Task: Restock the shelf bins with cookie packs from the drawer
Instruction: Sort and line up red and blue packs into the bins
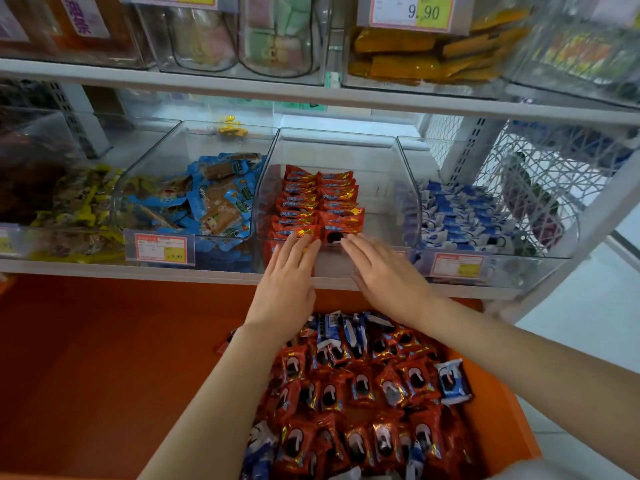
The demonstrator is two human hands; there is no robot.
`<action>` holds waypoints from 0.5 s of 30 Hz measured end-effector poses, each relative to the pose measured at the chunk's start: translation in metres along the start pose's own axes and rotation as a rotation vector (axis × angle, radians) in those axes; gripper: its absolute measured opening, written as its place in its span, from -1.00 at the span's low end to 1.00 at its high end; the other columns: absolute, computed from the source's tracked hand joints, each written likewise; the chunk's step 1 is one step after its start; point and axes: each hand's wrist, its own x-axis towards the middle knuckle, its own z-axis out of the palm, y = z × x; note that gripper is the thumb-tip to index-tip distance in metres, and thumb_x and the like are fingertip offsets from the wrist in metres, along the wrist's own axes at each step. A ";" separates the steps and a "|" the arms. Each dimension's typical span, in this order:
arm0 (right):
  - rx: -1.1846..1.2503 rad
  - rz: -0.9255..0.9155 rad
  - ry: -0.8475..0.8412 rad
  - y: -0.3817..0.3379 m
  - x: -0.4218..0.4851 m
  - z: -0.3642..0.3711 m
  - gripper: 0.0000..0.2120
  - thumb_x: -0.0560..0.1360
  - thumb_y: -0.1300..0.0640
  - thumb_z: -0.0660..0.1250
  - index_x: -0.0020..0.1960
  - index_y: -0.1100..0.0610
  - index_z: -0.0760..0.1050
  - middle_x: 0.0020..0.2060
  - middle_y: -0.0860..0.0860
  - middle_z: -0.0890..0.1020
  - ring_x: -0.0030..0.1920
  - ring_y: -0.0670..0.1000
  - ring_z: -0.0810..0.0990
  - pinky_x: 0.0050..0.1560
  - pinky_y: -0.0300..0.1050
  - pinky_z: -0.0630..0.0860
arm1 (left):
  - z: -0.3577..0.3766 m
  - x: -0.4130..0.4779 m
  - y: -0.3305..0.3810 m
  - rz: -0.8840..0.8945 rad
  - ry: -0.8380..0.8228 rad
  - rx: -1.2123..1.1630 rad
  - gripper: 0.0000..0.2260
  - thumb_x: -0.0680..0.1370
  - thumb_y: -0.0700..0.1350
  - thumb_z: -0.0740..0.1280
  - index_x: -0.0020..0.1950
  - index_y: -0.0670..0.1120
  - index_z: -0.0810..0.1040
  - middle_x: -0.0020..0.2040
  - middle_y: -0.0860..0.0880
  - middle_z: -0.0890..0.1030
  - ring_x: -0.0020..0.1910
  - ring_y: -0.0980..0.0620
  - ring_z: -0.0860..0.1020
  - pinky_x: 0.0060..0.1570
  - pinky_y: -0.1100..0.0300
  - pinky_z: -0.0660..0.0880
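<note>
1. The orange drawer (502,410) is lying nearest the person, holding loose red packs (346,393) below both hands.
2. The left hand (287,271) and right hand (384,275) are resting side by side, fingers straight and gripping nothing, with fingertips touching the front of the stacked packs (318,202).
3. Those two rows are running front to back in the clear bin (346,147), directly ahead of the hands. Each hand is facing one row, and neither is nearer.

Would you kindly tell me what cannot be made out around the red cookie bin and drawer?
Head view only:
- Front red packs: partly covered by the left hand and right hand.
- Drawer: near end cut off by the bottom edge.
- Left price tag: print too blurred to read.
</note>
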 end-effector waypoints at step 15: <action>0.349 0.077 -0.410 -0.047 -0.078 0.082 -0.49 0.49 0.24 0.32 0.42 0.19 0.32 0.31 0.08 0.42 0.32 0.08 0.42 0.32 -0.09 0.39 | 0.069 -0.073 -0.036 -0.137 -0.280 0.124 -0.65 0.55 -0.03 0.29 0.32 -0.09 0.44 0.27 -0.10 0.45 0.30 -0.14 0.41 0.37 -0.04 0.27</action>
